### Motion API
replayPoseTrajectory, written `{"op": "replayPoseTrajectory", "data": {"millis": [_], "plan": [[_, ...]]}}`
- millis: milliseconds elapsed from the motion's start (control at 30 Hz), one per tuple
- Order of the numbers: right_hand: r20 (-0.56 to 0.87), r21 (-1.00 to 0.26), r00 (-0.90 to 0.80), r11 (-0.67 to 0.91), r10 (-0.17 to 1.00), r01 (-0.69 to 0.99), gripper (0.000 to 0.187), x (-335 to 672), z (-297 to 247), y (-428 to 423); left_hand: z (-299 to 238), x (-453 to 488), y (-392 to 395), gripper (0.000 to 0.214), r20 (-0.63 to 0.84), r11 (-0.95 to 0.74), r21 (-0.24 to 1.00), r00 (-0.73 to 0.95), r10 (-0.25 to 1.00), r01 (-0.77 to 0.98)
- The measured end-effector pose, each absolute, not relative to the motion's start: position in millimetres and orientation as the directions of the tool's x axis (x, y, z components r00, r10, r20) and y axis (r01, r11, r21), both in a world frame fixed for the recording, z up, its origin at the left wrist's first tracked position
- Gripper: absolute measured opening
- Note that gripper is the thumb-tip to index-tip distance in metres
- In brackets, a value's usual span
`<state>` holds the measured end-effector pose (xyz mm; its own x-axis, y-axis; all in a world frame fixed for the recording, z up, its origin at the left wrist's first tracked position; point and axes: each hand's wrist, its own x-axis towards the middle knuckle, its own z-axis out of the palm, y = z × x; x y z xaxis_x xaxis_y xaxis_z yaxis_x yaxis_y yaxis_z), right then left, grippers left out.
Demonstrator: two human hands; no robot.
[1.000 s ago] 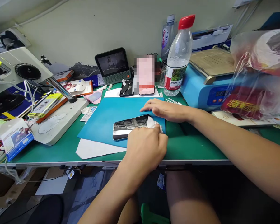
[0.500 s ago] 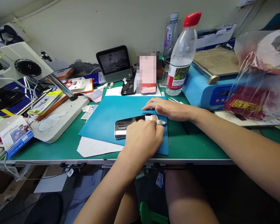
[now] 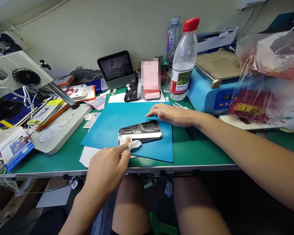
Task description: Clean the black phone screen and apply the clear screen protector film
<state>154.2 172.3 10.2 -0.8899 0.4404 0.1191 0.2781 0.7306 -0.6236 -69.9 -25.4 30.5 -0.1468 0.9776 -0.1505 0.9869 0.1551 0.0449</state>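
A black phone [image 3: 140,131] with a glossy screen lies flat on a blue mat [image 3: 112,125] on the green bench. My left hand [image 3: 107,164] pinches a small white wipe [image 3: 131,144] against the phone's near left corner. Resting flat on the mat just behind the phone's right end, my right hand [image 3: 169,114] has its fingers stretched out and holds nothing.
A clear water bottle with a red cap [image 3: 183,62] stands behind the mat beside a blue heating machine [image 3: 214,86]. A small screen device [image 3: 116,69] and another phone [image 3: 131,93] sit at the back. A microscope base [image 3: 58,130] and boxes crowd the left; a plastic bag [image 3: 267,75] sits right.
My left hand has slid the wipe from the phone's right end across to its near left corner, uncovering the screen. My right hand has stayed in place.
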Motion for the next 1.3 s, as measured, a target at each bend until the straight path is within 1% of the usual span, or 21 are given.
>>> {"op": "replayPoseTrajectory", "data": {"millis": [100,200,267,367,467,533,600,733,800,933,1067,1200,1300], "plan": [[0.114,-0.625,-0.892,0.729,0.438,0.279,0.111,155,10,173,30,-83,-33,0.052,-0.145,0.203,0.007,-0.2,0.969,0.979],[0.104,-0.596,-0.893,0.746,0.438,0.296,0.096,155,9,173,28,-84,-40,0.052,-0.093,0.203,-0.065,-0.209,0.974,0.977],[0.08,-0.565,-0.889,0.755,0.45,0.332,0.086,156,9,174,24,-82,-44,0.05,-0.086,0.219,-0.08,-0.226,0.97,0.972],[0.049,-0.548,-0.88,0.75,0.473,0.372,0.081,155,9,175,17,-81,-47,0.046,-0.094,0.242,-0.018,-0.242,0.966,0.97],[0.048,-0.56,-0.873,0.737,0.485,0.379,0.077,154,10,176,11,-81,-48,0.046,-0.048,0.242,0.031,-0.24,0.97,0.97],[0.062,-0.569,-0.875,0.738,0.48,0.364,0.081,153,10,176,9,-81,-47,0.047,-0.018,0.244,0.043,-0.243,0.97,0.969],[0.074,-0.577,-0.878,0.739,0.472,0.349,0.089,152,10,177,7,-82,-46,0.047,0.01,0.252,0.053,-0.253,0.967,0.966],[0.065,-0.589,-0.874,0.725,0.482,0.357,0.099,152,8,180,5,-83,-40,0.047,0.07,0.261,0.088,-0.268,0.961,0.961],[0.07,-0.592,-0.869,0.722,0.489,0.359,0.1,152,7,181,6,-83,-33,0.047,0.069,0.26,0.096,-0.267,0.961,0.961],[0.085,-0.604,-0.867,0.718,0.491,0.347,0.101,152,7,180,16,-85,-12,0.048,0.022,0.251,0.063,-0.253,0.967,0.966],[0.086,-0.605,-0.863,0.715,0.497,0.351,0.1,152,9,177,26,-85,14,0.048,0.007,0.181,0.074,-0.182,0.983,0.981],[0.106,-0.598,-0.878,0.735,0.467,0.319,0.104,151,10,175,31,-65,32,0.051,-0.016,0.078,0.105,-0.076,0.997,0.991],[0.123,-0.597,-0.885,0.746,0.449,0.295,0.106,151,10,174,32,-38,39,0.042,-0.019,0.016,0.114,-0.014,1.0,0.993]]}}
